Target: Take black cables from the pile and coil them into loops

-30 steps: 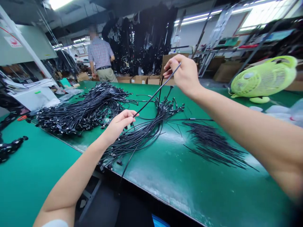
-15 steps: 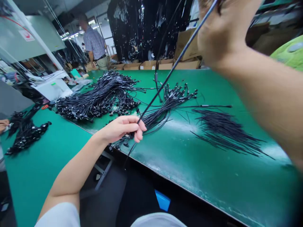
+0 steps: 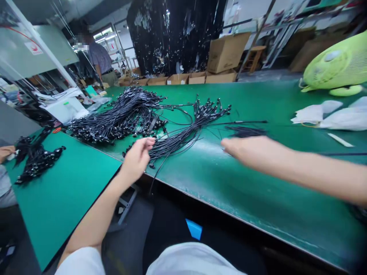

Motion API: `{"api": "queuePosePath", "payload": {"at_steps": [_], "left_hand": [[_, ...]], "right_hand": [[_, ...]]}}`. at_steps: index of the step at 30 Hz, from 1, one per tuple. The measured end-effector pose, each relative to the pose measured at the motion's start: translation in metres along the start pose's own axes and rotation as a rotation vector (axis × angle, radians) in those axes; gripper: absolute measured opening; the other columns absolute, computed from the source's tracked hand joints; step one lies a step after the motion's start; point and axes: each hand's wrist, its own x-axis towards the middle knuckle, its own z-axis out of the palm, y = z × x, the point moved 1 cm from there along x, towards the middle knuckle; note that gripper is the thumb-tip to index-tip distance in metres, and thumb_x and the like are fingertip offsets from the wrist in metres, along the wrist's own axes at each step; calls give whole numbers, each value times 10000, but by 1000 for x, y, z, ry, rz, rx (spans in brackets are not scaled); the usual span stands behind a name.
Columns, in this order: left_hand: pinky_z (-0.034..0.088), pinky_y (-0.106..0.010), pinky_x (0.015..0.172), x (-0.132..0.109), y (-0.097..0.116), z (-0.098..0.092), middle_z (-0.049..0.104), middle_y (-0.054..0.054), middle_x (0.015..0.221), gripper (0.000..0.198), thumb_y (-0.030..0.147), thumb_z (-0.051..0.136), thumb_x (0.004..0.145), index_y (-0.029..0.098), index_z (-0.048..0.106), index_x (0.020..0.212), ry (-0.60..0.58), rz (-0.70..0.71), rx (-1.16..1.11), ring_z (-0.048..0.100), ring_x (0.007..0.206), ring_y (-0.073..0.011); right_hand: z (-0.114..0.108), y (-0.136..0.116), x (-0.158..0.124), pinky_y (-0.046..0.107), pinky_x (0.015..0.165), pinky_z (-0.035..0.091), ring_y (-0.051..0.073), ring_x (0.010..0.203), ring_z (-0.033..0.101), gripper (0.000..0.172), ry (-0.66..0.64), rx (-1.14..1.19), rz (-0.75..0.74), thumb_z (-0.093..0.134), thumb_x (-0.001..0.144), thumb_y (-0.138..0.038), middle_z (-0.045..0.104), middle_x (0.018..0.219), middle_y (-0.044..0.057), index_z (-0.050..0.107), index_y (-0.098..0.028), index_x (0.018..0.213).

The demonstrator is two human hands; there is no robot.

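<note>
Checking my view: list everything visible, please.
Tables: two, green, centre, left
Cable pile: one, black, centre left
Cable bundle: one, black, centre
Strand pile: one, black, centre right
Cable heap: one, black, left table
Fan: one, lime, right
Crumpled items: several, white, right
Cardboard boxes: several, brown, background
Container: one, white, background
Sheeting: one, black, background
Person: one, greyish shirt, background
Co-worker's hand: one, bare, left edge
Left hand: one, bare, centre left
Right hand: one, bare, centre right

white shirt (image 3: 190, 261) | short white left sleeve (image 3: 83, 263) | bare forearms (image 3: 99, 208)
</note>
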Motion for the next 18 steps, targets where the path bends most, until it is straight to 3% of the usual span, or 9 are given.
{"api": "queuePosePath", "payload": {"at_steps": [1, 3, 4, 6, 8, 10, 14, 16, 18], "left_hand": [[377, -377, 1105, -3, 0, 22, 642, -72, 1213, 269, 177, 622, 813, 204, 668, 1076, -110, 15, 64, 565, 1198, -215], [373, -355, 1097, -13, 1, 64, 671, -73, 1142, 334, 191, 605, 835, 205, 654, 1166, -380, -34, 51, 578, 1171, -209], [429, -338, 1028, -19, 1, 79, 689, -68, 1036, 325, 219, 591, 858, 199, 651, 1177, -487, -95, -8, 623, 1058, -194], [506, -271, 774, -28, 1, 96, 627, -16, 744, 278, 297, 565, 898, 175, 664, 1128, -563, -245, -192, 606, 709, -127], [430, -200, 554, -29, 1, 95, 443, 52, 564, 261, 354, 574, 902, 144, 686, 1010, -516, -396, -399, 413, 482, -61], [339, -159, 463, -26, 0, 82, 324, 79, 537, 258, 365, 627, 870, 118, 692, 907, -458, -511, -573, 279, 438, -32], [267, -121, 417, -22, -1, 51, 268, 84, 575, 256, 297, 682, 828, 79, 704, 961, -364, -595, -769, 214, 445, -16], [264, -118, 415, -23, -4, 42, 263, 83, 590, 287, 301, 665, 844, 81, 702, 1024, -298, -570, -804, 203, 448, -16], [319, -138, 443, -26, -7, 38, 298, 78, 585, 301, 334, 634, 872, 96, 704, 1042, -325, -552, -715, 234, 449, -23]], "right_hand": [[6, -28, -14, 242, 475, 198, 100, 464, 522, 161, -159, -17, -99, 610, 856, -190, 629, 604, 18, 576, -181, 699], [5, -69, -27, 242, 497, 230, 126, 588, 591, 93, -232, -43, -145, 548, 898, -183, 684, 772, 40, 613, -185, 832], [0, -79, -28, 243, 506, 239, 135, 624, 599, 106, -232, -54, -128, 528, 915, -205, 688, 819, 50, 617, -183, 863], [-10, -78, -25, 248, 534, 270, 157, 693, 603, 168, -207, -50, -79, 494, 947, -279, 686, 882, 67, 616, -179, 888], [-17, -54, -25, 262, 584, 323, 191, 773, 607, 224, -198, -9, -28, 477, 954, -351, 686, 926, 77, 615, -182, 903], [-15, -20, -34, 298, 660, 381, 226, 839, 607, 235, -152, 68, 53, 459, 941, -369, 689, 959, 80, 617, -196, 931], [1, 28, -65, 395, 802, 448, 273, 896, 616, 271, -17, 357, 251, 476, 848, -460, 698, 978, 63, 624, -244, 919], [7, 35, -76, 438, 853, 453, 287, 930, 612, 311, 8, 487, 336, 476, 818, -524, 696, 1014, 45, 624, -276, 935], [8, 37, -83, 455, 847, 449, 282, 878, 596, 327, 52, 537, 442, 472, 803, -571, 686, 940, 34, 614, -295, 904]]}}
